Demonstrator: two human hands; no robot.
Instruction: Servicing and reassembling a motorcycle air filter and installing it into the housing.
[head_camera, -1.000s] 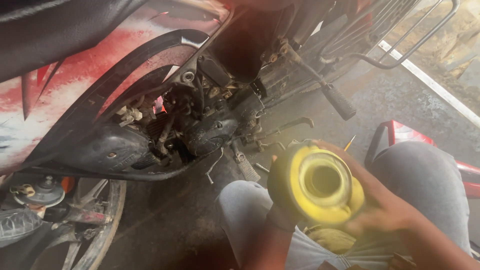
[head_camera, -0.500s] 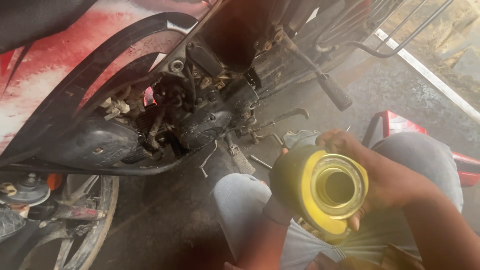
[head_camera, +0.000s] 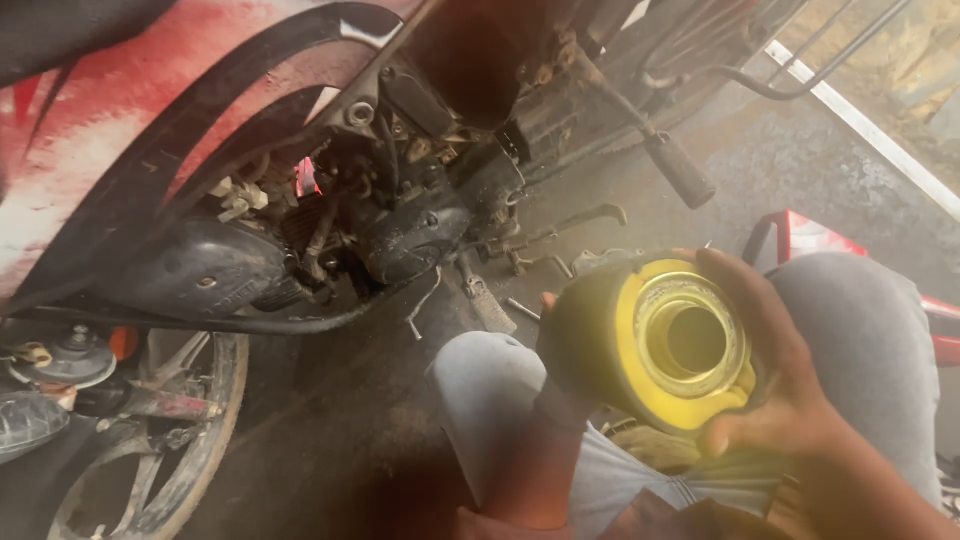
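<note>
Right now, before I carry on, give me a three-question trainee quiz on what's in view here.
1. True or false: the yellow-ended cylindrical filter is resting on the ground beside the wheel.
2. Which hand wraps around the filter's yellow end? A) right hand B) left hand C) neither
3. Fill in: the open centre of the filter faces toward the ____.

Key
1. False: both hands hold it above the person's knees.
2. A: the right hand's fingers curl over the yellow rim, while the left hand grips the dark far side.
3. Camera: we look straight into the hole.
</note>
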